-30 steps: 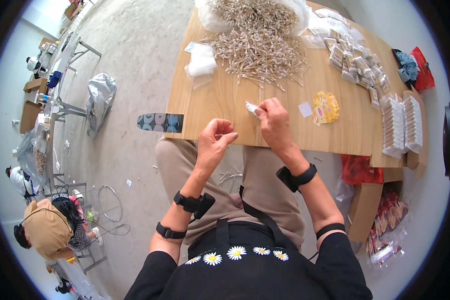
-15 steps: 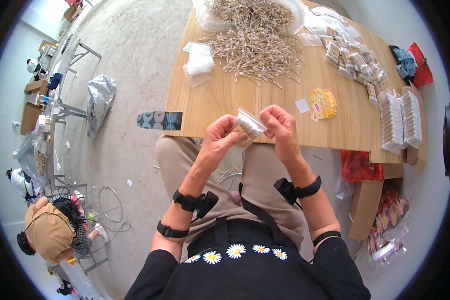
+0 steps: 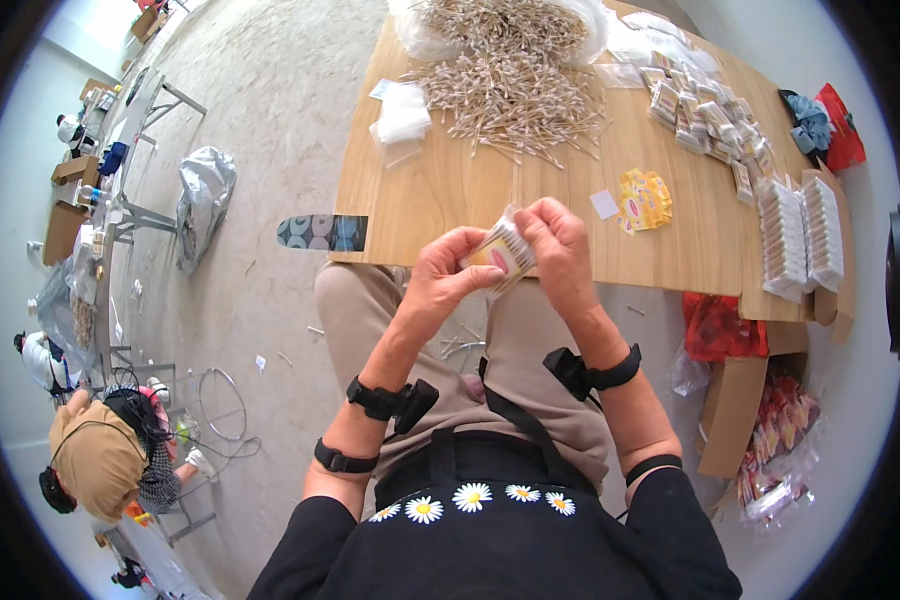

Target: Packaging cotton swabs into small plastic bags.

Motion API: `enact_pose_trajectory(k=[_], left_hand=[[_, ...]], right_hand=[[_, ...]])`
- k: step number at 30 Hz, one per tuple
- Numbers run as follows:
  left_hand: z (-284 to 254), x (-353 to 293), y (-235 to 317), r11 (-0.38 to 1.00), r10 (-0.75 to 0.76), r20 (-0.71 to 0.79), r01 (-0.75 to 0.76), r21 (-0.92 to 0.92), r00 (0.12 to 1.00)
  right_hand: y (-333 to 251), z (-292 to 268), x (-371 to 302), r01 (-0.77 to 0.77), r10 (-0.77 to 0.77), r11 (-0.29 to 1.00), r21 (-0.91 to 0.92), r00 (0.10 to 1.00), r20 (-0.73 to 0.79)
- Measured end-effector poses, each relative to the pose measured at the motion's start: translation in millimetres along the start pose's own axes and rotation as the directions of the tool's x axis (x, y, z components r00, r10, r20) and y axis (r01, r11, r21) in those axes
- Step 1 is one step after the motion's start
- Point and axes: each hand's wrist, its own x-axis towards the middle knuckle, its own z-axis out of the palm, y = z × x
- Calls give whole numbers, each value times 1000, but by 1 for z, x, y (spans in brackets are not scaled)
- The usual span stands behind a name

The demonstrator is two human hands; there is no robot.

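My left hand [image 3: 444, 277] and my right hand [image 3: 562, 252] together hold a small clear packet of cotton swabs [image 3: 505, 250] with a yellow and red label, just above the near edge of the wooden table [image 3: 440, 200]. The left fingers pinch its near end, and the right fingers grip its far side. A large loose heap of cotton swabs [image 3: 510, 85] lies farther back on the table. Yellow labels [image 3: 645, 198] and a small white slip [image 3: 604, 204] lie to the right of my hands.
Filled swab packets [image 3: 705, 110] lie in a row at the back right, with stacked packets [image 3: 800, 235] at the right edge. Empty clear bags [image 3: 402, 112] sit at the left. A cardboard box [image 3: 735, 410] stands by my right leg. Another person [image 3: 100, 460] sits at lower left.
My right hand brought the small piece from the table back toward me. Both hands have closed on the swab packet and turned it, so its label now shows.
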Motion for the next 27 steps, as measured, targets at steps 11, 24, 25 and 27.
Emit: enact_pose_trajectory(k=[11, 24, 25, 27], left_hand=[[-5, -9, -3, 996, 2, -38, -6, -86, 999], [10, -10, 22, 574, 484, 35, -348, 741, 875], [9, -10, 21, 584, 500, 30, -363, 726, 865], [8, -11, 17, 811, 380, -101, -279, 514, 919]], right_hand=[[-8, -3, -5, -113, 115, 978, 174, 993, -2], [0, -4, -11, -363, 394, 852, 376, 919, -7], [-1, -6, -12, -370, 381, 861, 350, 924, 39], [-3, -10, -14, -309, 309, 825, 473, 948, 81]])
